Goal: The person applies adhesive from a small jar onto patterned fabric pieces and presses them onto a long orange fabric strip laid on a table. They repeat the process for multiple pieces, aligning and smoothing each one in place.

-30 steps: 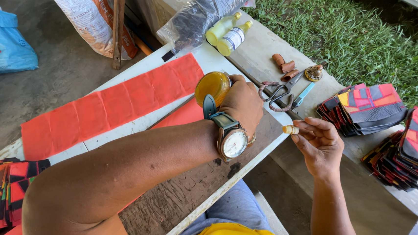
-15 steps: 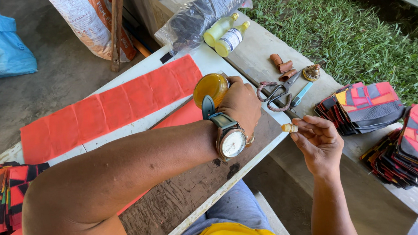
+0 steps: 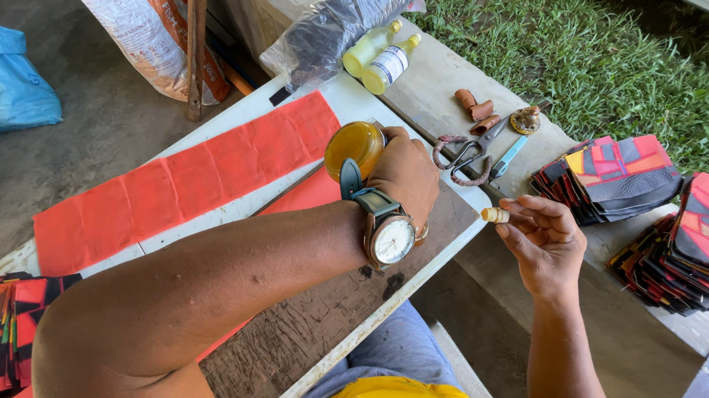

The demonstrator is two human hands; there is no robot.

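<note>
My left hand [image 3: 403,175], with a wristwatch on the wrist, grips an amber glue jar [image 3: 353,147] standing on the white table [image 3: 230,209]. My right hand [image 3: 543,238] is held off the table's right edge, fingers pinched on a small pale applicator piece [image 3: 494,214] whose tip points left toward the jar. Orange-red fabric strips [image 3: 179,185] lie flat across the table just behind the jar.
Scissors [image 3: 469,152], a blue-handled tool [image 3: 506,157], brown rolls [image 3: 475,109] and two yellow bottles [image 3: 381,56] lie on the concrete ledge. Stacks of multicoloured patchwork pieces sit at right [image 3: 619,174] and far left [image 3: 2,332]. Grass beyond; bags behind the table.
Almost nothing has moved; both hands keep their holds, and the right hand with the small piece has shifted only slightly.
</note>
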